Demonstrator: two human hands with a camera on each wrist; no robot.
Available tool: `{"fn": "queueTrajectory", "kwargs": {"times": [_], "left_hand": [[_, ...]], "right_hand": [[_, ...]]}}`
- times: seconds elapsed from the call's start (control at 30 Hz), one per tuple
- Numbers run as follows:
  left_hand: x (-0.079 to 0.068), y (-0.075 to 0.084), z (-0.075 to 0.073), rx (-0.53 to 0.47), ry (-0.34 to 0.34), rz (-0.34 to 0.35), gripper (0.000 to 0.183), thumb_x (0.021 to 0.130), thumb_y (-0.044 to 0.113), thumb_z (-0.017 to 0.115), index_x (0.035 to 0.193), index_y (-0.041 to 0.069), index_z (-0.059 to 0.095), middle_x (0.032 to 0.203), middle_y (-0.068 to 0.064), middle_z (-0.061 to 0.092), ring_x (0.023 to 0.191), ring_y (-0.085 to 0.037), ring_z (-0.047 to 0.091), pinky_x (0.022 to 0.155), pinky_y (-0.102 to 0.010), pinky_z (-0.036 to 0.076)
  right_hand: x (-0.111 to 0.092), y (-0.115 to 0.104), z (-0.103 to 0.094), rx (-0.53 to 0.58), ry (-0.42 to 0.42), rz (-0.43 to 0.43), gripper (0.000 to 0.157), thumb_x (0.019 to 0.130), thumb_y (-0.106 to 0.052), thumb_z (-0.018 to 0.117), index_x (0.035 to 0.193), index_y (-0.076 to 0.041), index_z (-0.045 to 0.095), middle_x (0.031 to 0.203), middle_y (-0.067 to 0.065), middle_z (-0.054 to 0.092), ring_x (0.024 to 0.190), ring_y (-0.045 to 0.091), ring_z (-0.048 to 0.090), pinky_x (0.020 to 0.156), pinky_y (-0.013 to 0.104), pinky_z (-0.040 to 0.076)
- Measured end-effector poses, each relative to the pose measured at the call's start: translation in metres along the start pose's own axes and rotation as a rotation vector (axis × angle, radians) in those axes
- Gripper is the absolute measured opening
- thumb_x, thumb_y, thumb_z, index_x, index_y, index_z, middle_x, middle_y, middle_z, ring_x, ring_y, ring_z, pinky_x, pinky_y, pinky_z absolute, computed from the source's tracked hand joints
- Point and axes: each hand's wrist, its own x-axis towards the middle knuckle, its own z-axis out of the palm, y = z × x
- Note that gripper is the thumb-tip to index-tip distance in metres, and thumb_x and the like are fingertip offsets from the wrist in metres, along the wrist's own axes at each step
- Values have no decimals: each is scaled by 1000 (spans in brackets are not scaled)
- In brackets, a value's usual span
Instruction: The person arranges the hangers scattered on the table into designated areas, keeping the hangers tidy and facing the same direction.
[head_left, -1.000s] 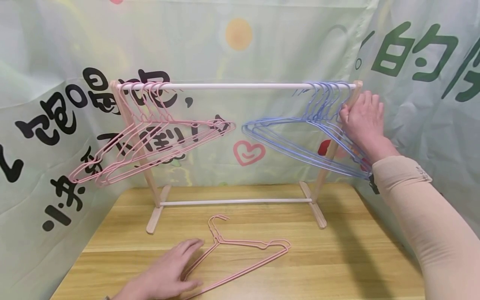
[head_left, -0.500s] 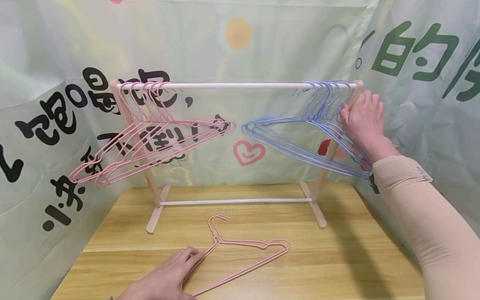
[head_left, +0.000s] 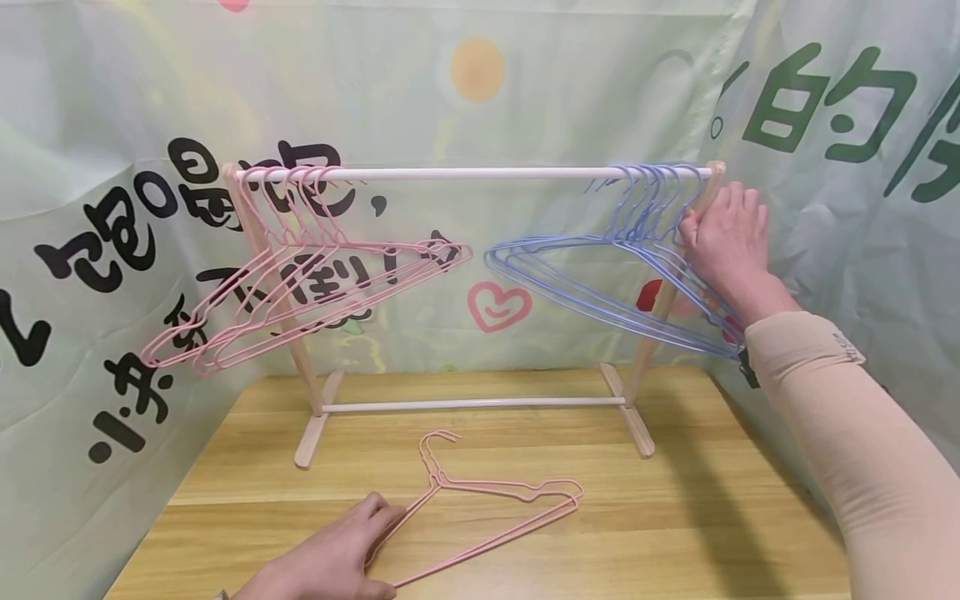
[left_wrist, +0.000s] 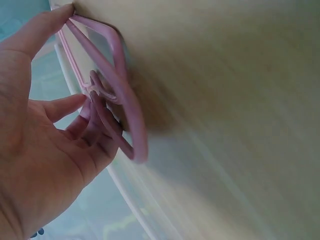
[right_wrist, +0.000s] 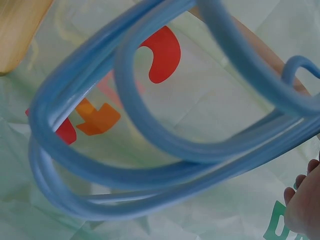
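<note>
Two nested pink clothes hangers (head_left: 517,485), as far as I can tell, lie on the wooden table in the head view, hooks toward the back. My left hand (head_left: 330,550) grips their near-left end. The left wrist view shows the thumb (left_wrist: 50,25) on one bar and curled fingers about the other side of the loop. My right hand (head_left: 726,237) holds the right post of a small wooden clothes rack (head_left: 472,173), its thumb lying across the front. Several blue hangers (head_left: 570,242) hang beside that hand; their looped ends (right_wrist: 125,175) fill the right wrist view, with my fist at its edge.
Several pink hangers (head_left: 337,246) hang on the left part of the rack's white top bar. A lower white bar (head_left: 465,404) joins the rack's feet on the wooden table (head_left: 600,567). A printed cloth backdrop (head_left: 420,75) stands behind and at both sides.
My left hand has gone from reaching over the pink hangers with spread fingers to gripping their near end. The hangers stay almost in place. My right hand has not moved.
</note>
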Motion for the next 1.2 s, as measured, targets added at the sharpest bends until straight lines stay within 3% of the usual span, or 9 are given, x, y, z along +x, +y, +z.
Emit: {"fn": "queueTrajectory", "kwargs": {"times": [0.33, 0.5, 0.73, 0.87, 1.2], "left_hand": [[-2, -1, 0, -46, -4, -23, 90, 79, 46, 87, 152, 12, 49, 112, 7, 45, 81, -2, 45, 64, -20, 42], [-4, -1, -1, -42, 53, 14, 85, 79, 39, 87, 151, 15, 49, 115, 6, 44, 81, -2, 44, 62, -20, 43], [-3, 3, -1, -16, 139, 30, 88, 75, 34, 88, 150, 7, 50, 122, 2, 48, 84, -4, 47, 63, -18, 43], [-2, 4, -1, 35, 211, 53, 90, 70, 32, 89, 149, 8, 52, 125, 2, 50, 87, -6, 50, 67, -19, 43], [-3, 9, -8, 117, 299, 96, 92, 65, 28, 91, 147, 9, 54, 129, 4, 52, 98, -8, 54, 81, -25, 50]], "right_hand": [[1, 0, 0, 4, 4, 1, 40, 101, -27, 39, 99, 13, 42, 99, 27, 36, 97, 48, 32, 84, 59, 30], [1, 0, 0, 6, 16, -3, 39, 101, -26, 40, 99, 13, 42, 99, 28, 36, 97, 48, 33, 84, 60, 30], [1, 1, 0, 3, -7, 1, 39, 102, -26, 39, 99, 13, 41, 99, 27, 35, 96, 47, 32, 83, 58, 29], [1, 1, 0, -1, -13, 2, 39, 102, -27, 38, 98, 12, 41, 99, 27, 35, 96, 47, 32, 83, 58, 29], [0, 1, 0, -2, 1, -1, 39, 101, -26, 38, 96, 12, 41, 99, 27, 36, 96, 48, 32, 83, 59, 29]]}}
